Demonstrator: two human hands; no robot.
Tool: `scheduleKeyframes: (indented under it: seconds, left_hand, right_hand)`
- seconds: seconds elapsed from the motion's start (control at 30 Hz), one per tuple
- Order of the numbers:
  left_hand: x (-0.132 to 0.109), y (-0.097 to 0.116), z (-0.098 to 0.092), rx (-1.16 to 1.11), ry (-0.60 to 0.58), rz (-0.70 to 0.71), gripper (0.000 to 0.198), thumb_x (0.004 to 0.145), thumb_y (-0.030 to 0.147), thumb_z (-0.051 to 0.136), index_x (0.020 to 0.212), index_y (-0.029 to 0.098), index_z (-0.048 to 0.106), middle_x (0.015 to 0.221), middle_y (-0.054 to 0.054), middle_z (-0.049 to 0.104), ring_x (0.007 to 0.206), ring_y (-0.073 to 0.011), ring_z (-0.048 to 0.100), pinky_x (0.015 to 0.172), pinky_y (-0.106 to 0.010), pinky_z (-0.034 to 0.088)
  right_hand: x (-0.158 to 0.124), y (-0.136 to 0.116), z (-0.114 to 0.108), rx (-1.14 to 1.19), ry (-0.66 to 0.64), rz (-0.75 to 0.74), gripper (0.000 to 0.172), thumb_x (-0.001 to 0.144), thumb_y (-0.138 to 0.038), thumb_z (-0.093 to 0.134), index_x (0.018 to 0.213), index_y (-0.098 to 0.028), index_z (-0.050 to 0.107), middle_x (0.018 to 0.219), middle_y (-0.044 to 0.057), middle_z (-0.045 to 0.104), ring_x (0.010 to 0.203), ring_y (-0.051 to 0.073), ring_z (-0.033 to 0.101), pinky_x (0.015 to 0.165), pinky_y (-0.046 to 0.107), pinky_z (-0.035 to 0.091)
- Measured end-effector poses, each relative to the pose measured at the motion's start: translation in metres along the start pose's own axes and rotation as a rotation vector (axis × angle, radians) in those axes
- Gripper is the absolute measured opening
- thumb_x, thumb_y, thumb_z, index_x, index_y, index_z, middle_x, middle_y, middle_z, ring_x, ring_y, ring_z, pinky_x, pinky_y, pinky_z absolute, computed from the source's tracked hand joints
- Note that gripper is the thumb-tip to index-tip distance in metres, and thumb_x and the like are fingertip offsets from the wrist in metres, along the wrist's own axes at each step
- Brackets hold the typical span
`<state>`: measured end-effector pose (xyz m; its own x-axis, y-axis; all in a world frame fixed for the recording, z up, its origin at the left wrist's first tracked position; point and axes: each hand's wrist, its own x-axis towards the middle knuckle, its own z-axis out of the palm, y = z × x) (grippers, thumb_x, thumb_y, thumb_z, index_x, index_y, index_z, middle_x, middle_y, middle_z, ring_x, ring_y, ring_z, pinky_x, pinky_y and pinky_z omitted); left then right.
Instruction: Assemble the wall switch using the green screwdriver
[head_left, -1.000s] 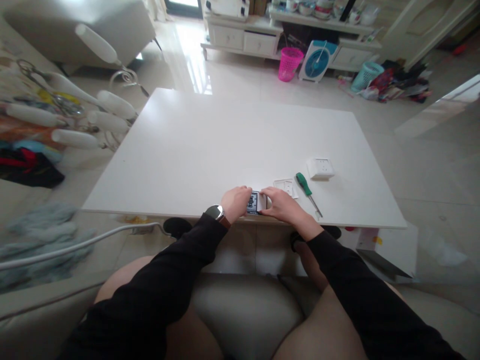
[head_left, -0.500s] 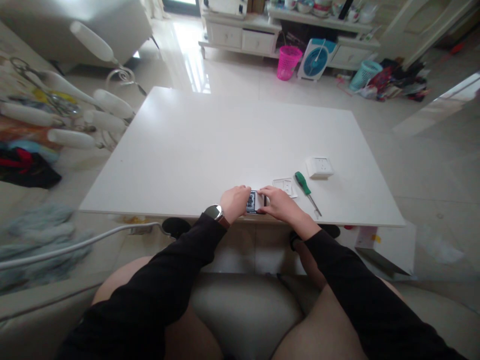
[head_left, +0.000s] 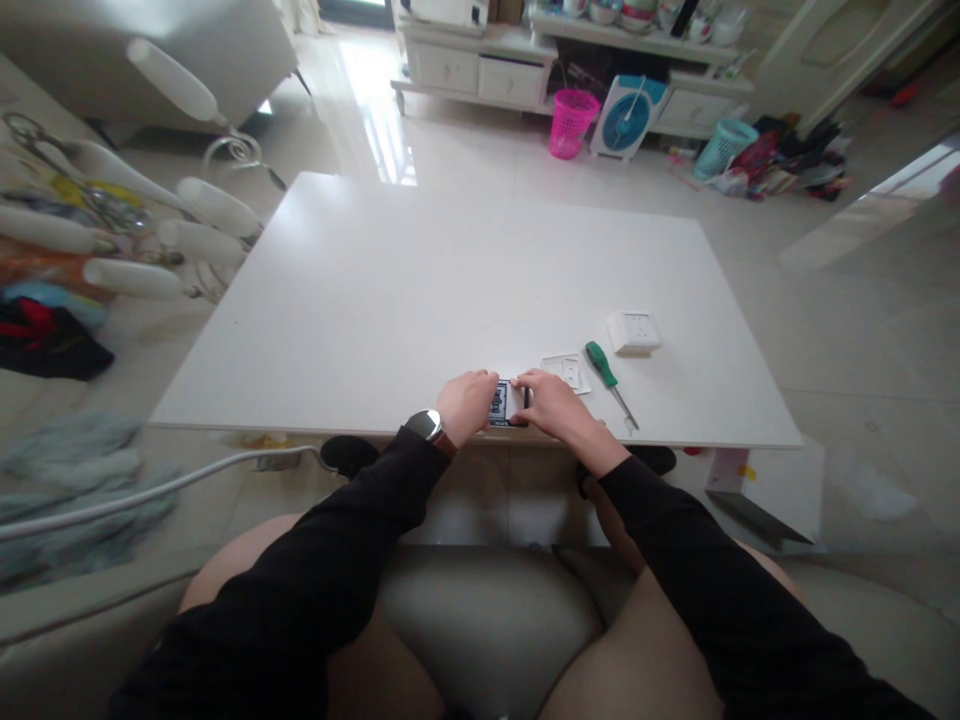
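Note:
Both of my hands grip a small socket module [head_left: 504,403] with a dark inner face, at the near edge of the white table [head_left: 420,300]. My left hand [head_left: 466,403], with a watch on its wrist, pinches the module's left side. My right hand [head_left: 553,405] closes on its right side. A thin white cover plate [head_left: 566,372] lies flat just beyond my right hand. A green-handled screwdriver [head_left: 609,380] lies to the right of that plate. Farther right sits a whole white wall socket [head_left: 634,332].
A rack with white padded prongs [head_left: 172,215] stands left of the table. A white cable [head_left: 150,490] runs across the floor at lower left. At the far wall stand a pink basket [head_left: 570,122], a blue fan [head_left: 627,120] and a low white cabinet [head_left: 480,70].
My right hand's fingers have slid a little over the module, covering more of its right side. The view has drifted slightly; the other things on the table lie as before.

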<state>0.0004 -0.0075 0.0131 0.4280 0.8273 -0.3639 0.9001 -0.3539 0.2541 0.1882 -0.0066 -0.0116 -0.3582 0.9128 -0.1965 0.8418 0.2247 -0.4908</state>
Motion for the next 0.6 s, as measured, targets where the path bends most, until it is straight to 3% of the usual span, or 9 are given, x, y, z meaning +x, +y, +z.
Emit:
scheduleKeyframes:
  seconds: [0.33, 0.6]
  left_hand:
    - [0.0008, 0.0007, 0.0011, 0.029, -0.002, -0.009, 0.047, 0.077, 0.020, 0.088, 0.115, 0.017, 0.061, 0.123, -0.012, 0.071, 0.116, -0.0283, 0.070, 0.091, -0.033, 0.054]
    - [0.0018, 0.0002, 0.0021, 0.037, 0.003, -0.001, 0.047, 0.076, 0.020, 0.089, 0.114, 0.016, 0.061, 0.122, -0.012, 0.072, 0.115, -0.0286, 0.070, 0.090, -0.034, 0.055]
  right_hand:
    - [0.0024, 0.0014, 0.0018, -0.008, -0.001, 0.035, 0.055, 0.065, -0.022, 0.097, 0.115, -0.019, 0.076, 0.117, 0.008, 0.073, 0.106, 0.024, 0.070, 0.096, 0.034, 0.054]
    - [0.0016, -0.0033, -0.0016, -0.065, -0.035, 0.074, 0.059, 0.068, -0.025, 0.096, 0.123, -0.019, 0.075, 0.123, 0.010, 0.074, 0.113, 0.026, 0.070, 0.100, 0.034, 0.052]
